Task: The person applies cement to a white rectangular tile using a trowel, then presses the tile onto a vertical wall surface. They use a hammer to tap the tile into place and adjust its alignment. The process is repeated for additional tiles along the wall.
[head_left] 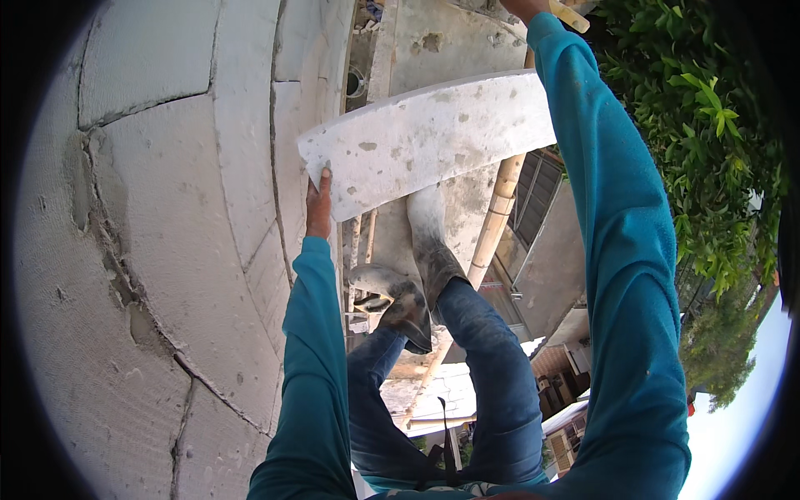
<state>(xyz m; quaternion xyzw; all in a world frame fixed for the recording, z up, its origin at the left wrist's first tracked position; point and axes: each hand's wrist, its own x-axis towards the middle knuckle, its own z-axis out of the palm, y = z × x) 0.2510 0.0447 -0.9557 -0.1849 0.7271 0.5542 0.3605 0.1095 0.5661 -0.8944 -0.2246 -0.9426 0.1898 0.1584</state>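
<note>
A long white masonry block (433,133) with grey pits and chips spans the space in front of me, from the wall side toward my right arm. My left hand (319,204) grips its near left corner, thumb on the face and the other fingers mostly hidden. At the top edge of the view, my right hand (525,7) is largely cut off, so its fingers do not show. Close beside that wrist is the end of a pale yellow pole (571,15). The right sleeve covers the block's right end.
A wall of large pale blocks (167,175) with rough joints rises at left. My grey boots (429,233) stand high on a narrow concrete-stained platform (442,50). A bamboo pole (500,200) runs along its right side. Leafy branches (708,108) are at right; buildings (567,375) lie below.
</note>
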